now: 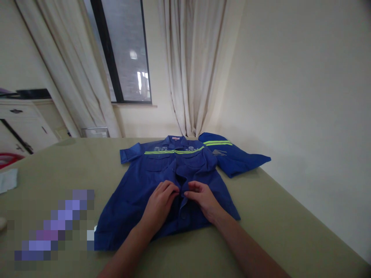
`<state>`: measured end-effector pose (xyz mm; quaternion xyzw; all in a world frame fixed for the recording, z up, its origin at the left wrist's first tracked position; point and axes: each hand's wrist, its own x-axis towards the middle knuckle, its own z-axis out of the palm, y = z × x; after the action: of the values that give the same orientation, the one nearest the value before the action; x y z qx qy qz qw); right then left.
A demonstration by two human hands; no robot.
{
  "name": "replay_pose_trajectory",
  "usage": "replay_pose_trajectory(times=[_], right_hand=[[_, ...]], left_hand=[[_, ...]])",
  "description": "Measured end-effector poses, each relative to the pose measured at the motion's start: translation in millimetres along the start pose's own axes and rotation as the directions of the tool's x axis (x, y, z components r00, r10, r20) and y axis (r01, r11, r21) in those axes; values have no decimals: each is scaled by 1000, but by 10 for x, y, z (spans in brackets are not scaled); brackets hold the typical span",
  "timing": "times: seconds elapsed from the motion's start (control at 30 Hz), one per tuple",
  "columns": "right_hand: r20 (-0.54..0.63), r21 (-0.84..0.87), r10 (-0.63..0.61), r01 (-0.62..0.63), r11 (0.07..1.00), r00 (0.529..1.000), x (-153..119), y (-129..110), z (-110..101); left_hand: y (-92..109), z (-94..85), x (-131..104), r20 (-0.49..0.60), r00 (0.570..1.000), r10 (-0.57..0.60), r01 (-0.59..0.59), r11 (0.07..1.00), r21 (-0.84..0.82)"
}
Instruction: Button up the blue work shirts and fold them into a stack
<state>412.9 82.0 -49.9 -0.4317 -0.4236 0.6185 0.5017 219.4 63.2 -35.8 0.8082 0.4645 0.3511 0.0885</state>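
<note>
A blue short-sleeved shirt (156, 181) with a yellow-green stripe across the chest lies front up, its collar toward the far edge. Both hands are at its front opening, below the chest pockets. The fingers of my left hand (162, 199) pinch the left front edge of the shirt. Just beside it, my right hand (203, 197) pinches the other front edge between thumb and fingers. The opening gapes slightly above the hands, and a button shows below them.
Another blue garment (240, 156) with a yellow-green stripe lies at the shirt's upper right. The green table (257, 239) meets a wall on the right. A pale cloth (8, 180) and a pixelated object (58, 226) are at the left. Curtains hang behind.
</note>
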Motion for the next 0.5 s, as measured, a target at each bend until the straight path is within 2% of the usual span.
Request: replay_pose_trajectory(times=[0.13,0.23,0.3,0.4,0.5], right_hand=[[-55,-128,-2,-5,992,998,-16,33,28],[-84,-278,-116,88,956,990,-23,35,46],[-60,-359,-187,153,921,981,-26,39,57],[-7,-427,-200,177,887,980,-31,57,73],[-21,-448,-178,150,881,984,-46,66,88]], left_hand=[[-29,75,-21,44,999,-12,17,993,-114],[-51,115,-25,38,998,-54,61,975,-213],[-54,134,-24,34,996,-85,91,964,-250],[-58,157,-27,2,995,-99,97,968,-232],[-59,169,-36,-23,995,-93,88,982,-169]])
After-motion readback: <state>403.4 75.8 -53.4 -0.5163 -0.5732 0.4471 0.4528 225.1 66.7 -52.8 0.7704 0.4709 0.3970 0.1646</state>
